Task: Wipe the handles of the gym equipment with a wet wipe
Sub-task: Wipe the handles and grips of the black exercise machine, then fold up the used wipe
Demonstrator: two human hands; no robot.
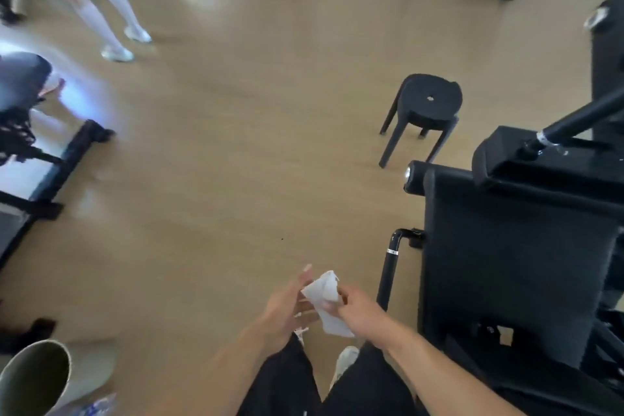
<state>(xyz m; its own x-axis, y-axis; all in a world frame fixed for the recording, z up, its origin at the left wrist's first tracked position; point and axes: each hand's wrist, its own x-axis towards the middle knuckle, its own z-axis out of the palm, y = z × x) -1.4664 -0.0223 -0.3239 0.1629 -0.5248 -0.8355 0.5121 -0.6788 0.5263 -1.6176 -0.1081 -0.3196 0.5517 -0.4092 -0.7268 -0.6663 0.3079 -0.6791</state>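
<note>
A: How many wipes are out?
B: One crumpled white wet wipe (326, 300), between both hands above the tan floor (236, 162). The right hand (358, 312) pinches it with curled fingers; the left hand (287, 309) is spread, fingers fairly straight, touching the wipe's left edge.

A: And handles?
B: One slim black bent handle with a silver ring (388, 267) shows clearly, just right of the hands, on the black padded gym machine (513, 267). The wipe isn't touching it.

A: Anything else?
B: One black plastic stool (423, 111) beyond the machine, and two white-socked legs (111, 10) far left.
</note>
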